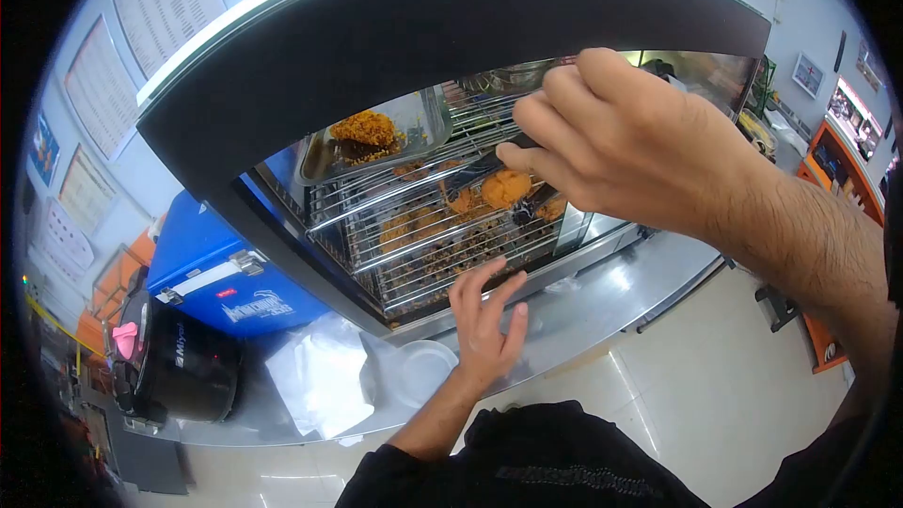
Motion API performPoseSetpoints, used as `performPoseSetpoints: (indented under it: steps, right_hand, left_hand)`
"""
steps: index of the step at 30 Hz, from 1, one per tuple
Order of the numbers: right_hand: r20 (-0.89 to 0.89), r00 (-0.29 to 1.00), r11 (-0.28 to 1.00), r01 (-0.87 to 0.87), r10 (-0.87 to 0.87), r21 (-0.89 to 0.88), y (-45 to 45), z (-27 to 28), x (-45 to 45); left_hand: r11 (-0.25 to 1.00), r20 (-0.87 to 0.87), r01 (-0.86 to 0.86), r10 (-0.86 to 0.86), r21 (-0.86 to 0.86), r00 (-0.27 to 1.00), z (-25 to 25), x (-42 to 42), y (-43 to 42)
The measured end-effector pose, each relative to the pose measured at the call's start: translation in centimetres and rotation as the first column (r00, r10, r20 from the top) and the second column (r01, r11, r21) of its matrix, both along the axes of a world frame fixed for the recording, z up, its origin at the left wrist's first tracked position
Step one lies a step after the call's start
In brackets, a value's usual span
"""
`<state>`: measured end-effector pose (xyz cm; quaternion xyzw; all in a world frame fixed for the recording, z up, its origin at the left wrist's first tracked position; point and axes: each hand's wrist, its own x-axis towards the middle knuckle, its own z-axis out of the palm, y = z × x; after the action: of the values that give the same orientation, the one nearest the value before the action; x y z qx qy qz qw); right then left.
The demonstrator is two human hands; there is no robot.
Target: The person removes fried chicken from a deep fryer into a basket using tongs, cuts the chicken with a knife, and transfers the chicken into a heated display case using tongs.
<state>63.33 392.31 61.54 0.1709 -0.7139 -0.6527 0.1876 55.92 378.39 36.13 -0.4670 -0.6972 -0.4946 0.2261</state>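
Observation:
My right hand [611, 132] is closed on dark tongs [478, 170] and reaches into a food warmer [451, 28] with wire racks. The far end of the tongs is down among the fried pieces on a rack, by a round orange fried piece [506, 189]. Whether the tongs grip that piece I cannot tell. My left hand [487, 325] is open, fingers spread, just in front of the warmer's lower front edge and above the metal counter. Inside at the upper left, a crumbed fried piece [364, 129] lies in a metal tray [435, 118].
On the counter [602, 296], a white plate [421, 369] and white paper [322, 378] lie left of my left hand. A blue box [240, 273] and a black round cooker [183, 362] stand farther left. An orange shelf [816, 169] is at the right.

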Motion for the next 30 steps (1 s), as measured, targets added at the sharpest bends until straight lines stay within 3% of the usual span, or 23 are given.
performPoseSetpoints:
  steps: [3, 11, 16, 18, 20, 22, 25, 28, 30]
  right_hand:
    - [0.008, 0.998, 0.997, 0.070, -0.070, -0.045, 0.0, -0.1, 1.1]
    - [-0.107, 0.994, 0.967, -0.004, -0.024, -0.255, 0.7, -0.9, 6.6]
    - [-0.136, 0.960, 0.833, 0.135, -0.243, -0.537, 1.2, -4.0, 12.9]
    - [-0.072, 0.930, 0.724, 0.231, -0.362, -0.650, 2.1, -6.4, 15.6]
    - [0.026, 0.878, 0.515, 0.304, -0.478, -0.802, 3.8, -11.1, 18.4]
    - [0.127, 0.774, 0.197, 0.310, -0.621, -0.930, 5.3, -17.7, 21.4]
    - [0.341, 0.585, -0.272, 0.205, -0.736, -0.940, 6.2, -28.3, 26.1]
    - [0.463, 0.462, -0.461, 0.125, -0.757, -0.878, 4.8, -38.2, 31.6]
    - [0.565, 0.373, -0.538, 0.185, -0.736, -0.823, 2.8, -41.8, 34.5]
  left_hand:
    - [0.994, 0.015, 0.110, -0.110, -0.015, 0.994, -1.2, 1.6, -0.5]
    - [0.958, -0.023, 0.287, -0.287, 0.008, 0.958, -4.9, 4.6, -1.8]
    - [0.928, -0.170, 0.342, -0.317, 0.149, 0.933, -2.4, 4.7, -3.7]
    - [0.935, -0.178, 0.344, -0.325, 0.088, 0.929, -0.3, 4.6, -3.0]
    - [0.947, -0.176, 0.321, -0.322, -0.035, 0.930, 2.4, 4.4, -1.0]
    - [0.941, -0.179, 0.287, -0.318, -0.178, 0.931, 4.6, 4.1, 2.0]
    - [0.944, -0.279, 0.152, -0.237, -0.293, 0.931, 6.1, 3.6, 6.8]
    - [0.934, -0.437, -0.011, -0.156, -0.356, 0.886, 5.9, 2.6, 11.5]
    - [0.900, -0.565, -0.156, -0.113, -0.406, 0.818, 4.9, 1.3, 13.6]
